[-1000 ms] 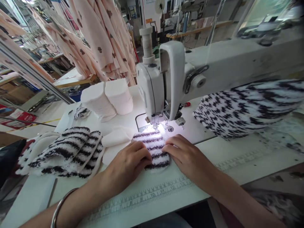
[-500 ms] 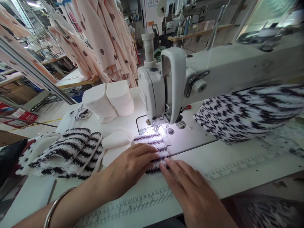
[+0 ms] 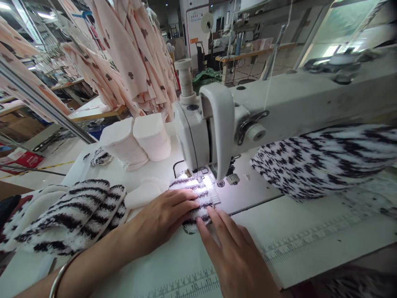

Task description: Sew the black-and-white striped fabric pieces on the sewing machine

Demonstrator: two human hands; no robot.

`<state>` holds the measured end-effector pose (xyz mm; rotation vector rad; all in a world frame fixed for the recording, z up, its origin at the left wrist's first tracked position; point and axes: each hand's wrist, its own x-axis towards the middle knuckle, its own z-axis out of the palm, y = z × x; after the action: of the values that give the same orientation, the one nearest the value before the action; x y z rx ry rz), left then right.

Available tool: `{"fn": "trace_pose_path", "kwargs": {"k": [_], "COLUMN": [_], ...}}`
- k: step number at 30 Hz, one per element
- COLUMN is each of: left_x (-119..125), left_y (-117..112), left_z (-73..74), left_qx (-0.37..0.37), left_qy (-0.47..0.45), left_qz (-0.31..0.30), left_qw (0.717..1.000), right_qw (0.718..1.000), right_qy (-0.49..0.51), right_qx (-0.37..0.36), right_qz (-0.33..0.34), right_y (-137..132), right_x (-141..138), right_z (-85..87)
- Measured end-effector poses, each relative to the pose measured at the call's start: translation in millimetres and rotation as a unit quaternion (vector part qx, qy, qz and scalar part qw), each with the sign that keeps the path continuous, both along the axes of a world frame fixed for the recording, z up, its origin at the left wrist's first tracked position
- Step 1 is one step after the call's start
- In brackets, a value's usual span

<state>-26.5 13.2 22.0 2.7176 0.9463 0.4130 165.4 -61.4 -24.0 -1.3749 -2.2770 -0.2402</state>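
Note:
A small fuzzy piece with black and white stripes lies on the bed of a white sewing machine, its far edge under the lit needle area. My left hand rests flat on the piece's left side, fingers stretched out. My right hand presses on its near right edge with fingers extended and together. A metal bangle sits on my left wrist.
A stack of striped fuzzy pieces lies to the left. Two piles of white pads stand behind it. A larger black and white fabric bundle lies under the machine arm at right. Pink garments hang behind. A ruler is printed along the table's edge.
My right hand has pulled back from the piece's right side to its near edge. The view has tilted and shifted, so the machine sits lower left.

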Motion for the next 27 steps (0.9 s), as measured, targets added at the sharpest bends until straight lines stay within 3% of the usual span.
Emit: {"fn": "trace_pose_path", "kwargs": {"k": [7,15,21,27], "left_x": [-6.9,-6.9,-2.4,7.8], "left_y": [16.8,24.1,17.1,3.6], "left_z": [-2.7,-5.0,-9.2,-2.0], "left_qx": [-0.013,0.074,0.095,0.082], "left_qy": [0.021,0.026,0.057,0.111], "left_qz": [0.015,0.032,0.076,0.097], "left_qw": [1.000,0.996,0.991,0.986], "right_qw": [1.000,0.999,0.995,0.994], "right_qy": [0.012,0.013,0.045,0.010], "right_qx": [0.009,-0.015,-0.074,-0.050], "right_qz": [0.009,0.030,0.056,0.094], "right_y": [23.0,38.7,53.4,76.4], "right_x": [-4.6,1.6,17.0,36.8], "right_z": [3.8,3.4,5.7,14.4]}}
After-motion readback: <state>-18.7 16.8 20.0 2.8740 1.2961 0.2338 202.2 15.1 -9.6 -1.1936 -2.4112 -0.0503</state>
